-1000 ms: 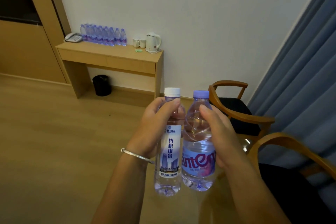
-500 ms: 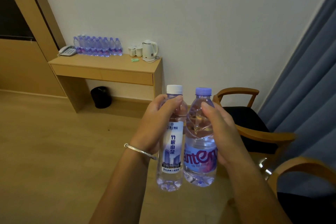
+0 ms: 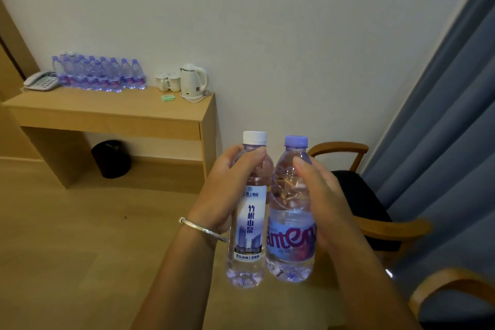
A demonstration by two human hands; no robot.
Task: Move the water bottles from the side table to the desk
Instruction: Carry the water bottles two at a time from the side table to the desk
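Left hand (image 3: 227, 190) clamping white-capped bottle (image 3: 249, 211), right hand (image 3: 318, 195) clamping purple-capped bottle (image 3: 292, 211). Bottles touching, possibly slipping. Desk (image 3: 112, 112) at 10 o'clock crowding with bottle row (image 3: 99, 75); knock-over risk.

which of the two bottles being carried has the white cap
The slimmer bottle in the left hand, with the tall white label. The wider bottle in the right hand has a purple cap.
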